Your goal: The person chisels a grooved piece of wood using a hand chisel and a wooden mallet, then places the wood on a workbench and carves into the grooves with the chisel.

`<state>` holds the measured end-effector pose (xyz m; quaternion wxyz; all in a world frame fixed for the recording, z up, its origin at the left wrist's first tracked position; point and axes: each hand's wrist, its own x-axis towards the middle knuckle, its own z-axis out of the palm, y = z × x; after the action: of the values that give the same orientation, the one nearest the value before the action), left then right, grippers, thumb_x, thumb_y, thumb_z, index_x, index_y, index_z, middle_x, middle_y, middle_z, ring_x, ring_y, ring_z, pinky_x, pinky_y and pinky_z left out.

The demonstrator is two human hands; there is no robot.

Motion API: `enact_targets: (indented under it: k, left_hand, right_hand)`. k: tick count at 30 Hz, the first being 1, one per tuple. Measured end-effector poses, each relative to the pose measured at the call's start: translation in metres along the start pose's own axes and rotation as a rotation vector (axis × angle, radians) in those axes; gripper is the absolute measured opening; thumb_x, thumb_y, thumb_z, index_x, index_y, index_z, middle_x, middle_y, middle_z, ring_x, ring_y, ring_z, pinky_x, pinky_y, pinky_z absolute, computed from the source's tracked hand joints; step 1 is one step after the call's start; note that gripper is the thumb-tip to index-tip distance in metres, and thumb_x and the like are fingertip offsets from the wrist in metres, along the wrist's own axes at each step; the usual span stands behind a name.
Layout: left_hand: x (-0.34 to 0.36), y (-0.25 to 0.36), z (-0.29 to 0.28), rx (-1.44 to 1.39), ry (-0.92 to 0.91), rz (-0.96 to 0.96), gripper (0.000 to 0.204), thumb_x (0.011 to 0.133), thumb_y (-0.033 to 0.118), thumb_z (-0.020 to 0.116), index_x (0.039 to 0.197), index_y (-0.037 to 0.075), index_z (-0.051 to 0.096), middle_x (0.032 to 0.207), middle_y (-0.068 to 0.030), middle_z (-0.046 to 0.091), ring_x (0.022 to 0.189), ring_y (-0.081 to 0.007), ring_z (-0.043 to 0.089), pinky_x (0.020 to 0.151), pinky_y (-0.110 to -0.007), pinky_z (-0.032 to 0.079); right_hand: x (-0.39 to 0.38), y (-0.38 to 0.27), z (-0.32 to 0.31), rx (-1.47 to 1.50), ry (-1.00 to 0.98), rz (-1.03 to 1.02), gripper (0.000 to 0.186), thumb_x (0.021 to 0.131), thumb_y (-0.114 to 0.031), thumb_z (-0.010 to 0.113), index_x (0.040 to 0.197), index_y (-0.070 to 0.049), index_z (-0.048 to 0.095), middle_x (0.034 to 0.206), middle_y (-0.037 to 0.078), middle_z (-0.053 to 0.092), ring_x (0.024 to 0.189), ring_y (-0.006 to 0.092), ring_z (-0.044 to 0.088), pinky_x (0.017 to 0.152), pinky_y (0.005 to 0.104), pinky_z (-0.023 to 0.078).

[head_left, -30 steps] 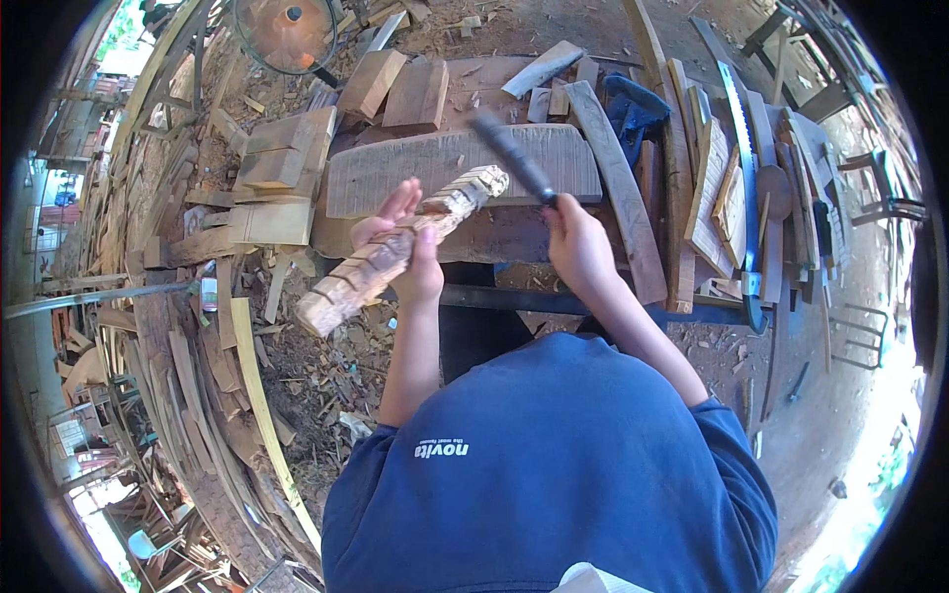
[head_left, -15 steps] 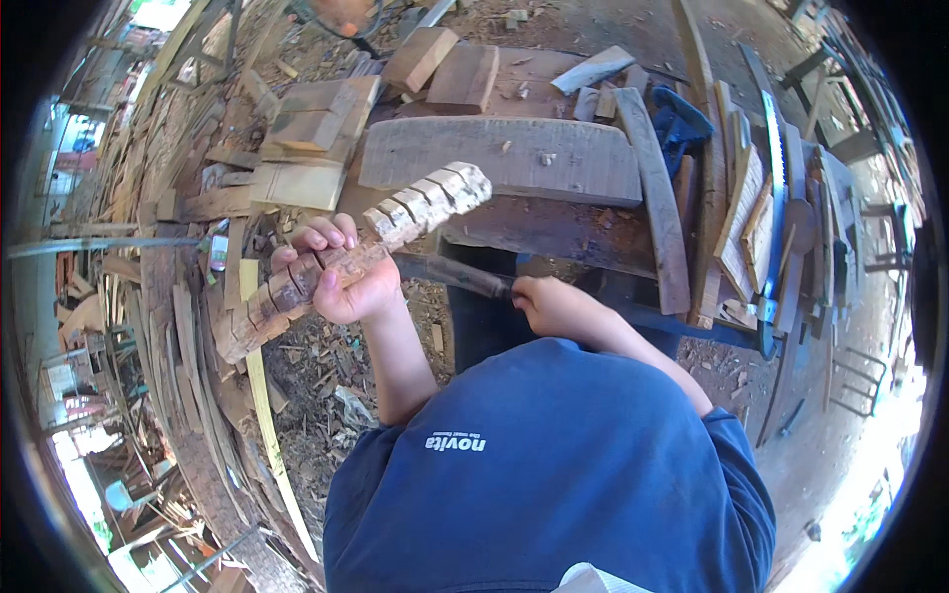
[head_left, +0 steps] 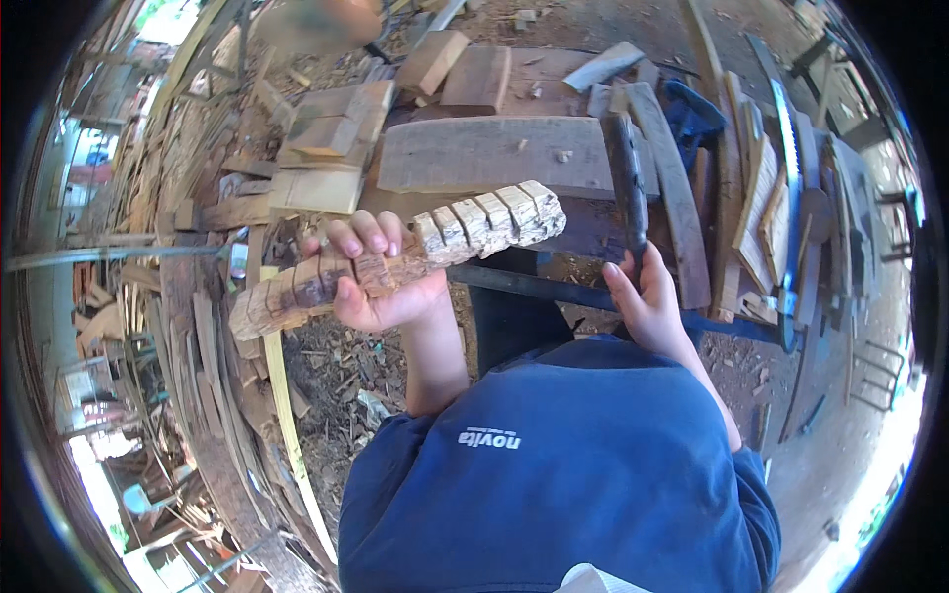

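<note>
My left hand (head_left: 381, 287) is wrapped round a notched wooden billet (head_left: 489, 222), rough and pale, with a row of cuts across its upper side. The billet is held tilted above the bench, its right end higher than its left. In my right hand (head_left: 647, 296) is a long, narrow dark tool (head_left: 626, 173), held upright by its lower end; its exact kind cannot be told. Behind the billet lies a wide grey-brown board (head_left: 484, 148) on the bench. The tool stands apart from the billet, in front of the board's right end.
Wood blocks (head_left: 474, 79) and pale boards (head_left: 316, 188) lie at the far side and left. A leaning plank (head_left: 672, 188), a blue crumpled thing (head_left: 697, 114) and a blue-framed bow saw (head_left: 788, 198) are at the right. Scrap strips (head_left: 188, 336) heap up at the left.
My right hand has turned the dark tool from lying leftward to upright and moved right. My left hand has shifted right with the billet, which now lies flatter.
</note>
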<state>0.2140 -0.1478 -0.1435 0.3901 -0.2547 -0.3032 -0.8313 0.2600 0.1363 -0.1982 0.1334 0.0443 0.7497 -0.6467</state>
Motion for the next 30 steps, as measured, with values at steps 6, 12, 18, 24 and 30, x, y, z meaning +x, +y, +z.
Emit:
enact_targets:
  k: [6,12,18,24,30]
  left_hand:
    - [-0.009,-0.007,0.028,-0.058,-0.009,-0.102,0.049,0.087,0.024,0.068,0.130,0.012,0.048,0.094,-0.0037,0.053,0.078,-0.0155,0.051,0.064,-0.029,0.044]
    - [-0.020,-0.010,0.045,-0.037,-0.032,-0.130,0.050,0.088,0.023,0.067,0.132,0.012,0.047,0.095,-0.0040,0.052,0.080,-0.0160,0.050,0.065,-0.029,0.043]
    - [-0.018,-0.012,0.042,-0.056,-0.123,-0.224,0.052,0.087,0.020,0.067,0.134,0.011,0.046,0.096,-0.0056,0.053,0.082,-0.0178,0.051,0.067,-0.031,0.045]
    - [-0.019,-0.018,0.044,-0.070,-0.147,-0.243,0.056,0.086,0.017,0.067,0.137,0.011,0.044,0.097,-0.0067,0.054,0.082,-0.0190,0.054,0.066,-0.031,0.045]
    - [-0.021,-0.021,0.050,-0.047,-0.181,-0.222,0.059,0.085,0.014,0.067,0.139,0.011,0.043,0.097,-0.0072,0.053,0.083,-0.0200,0.055,0.067,-0.031,0.046]
  right_hand:
    - [0.000,-0.063,-0.006,0.277,-0.104,-0.129,0.037,0.093,-0.020,0.079,0.095,-0.006,0.045,0.080,0.002,0.058,0.072,0.0079,0.053,0.064,0.0271,0.044]
    - [0.005,-0.056,-0.004,0.220,-0.102,-0.263,0.035,0.093,-0.018,0.078,0.098,-0.005,0.046,0.078,0.000,0.050,0.071,0.0086,0.045,0.064,0.0277,0.042]
    - [0.003,-0.046,-0.009,0.243,-0.169,-0.192,0.031,0.096,-0.017,0.075,0.105,-0.004,0.048,0.085,0.003,0.051,0.079,0.0105,0.047,0.070,0.0291,0.043]
    - [0.003,-0.034,-0.015,0.170,-0.222,-0.162,0.028,0.098,-0.014,0.071,0.107,-0.003,0.046,0.089,0.005,0.053,0.080,0.0143,0.049,0.074,0.0314,0.046]
    - [0.003,-0.020,-0.006,0.201,-0.089,-0.302,0.026,0.099,-0.012,0.068,0.109,-0.003,0.045,0.090,0.006,0.055,0.082,0.0146,0.052,0.076,0.0315,0.047]
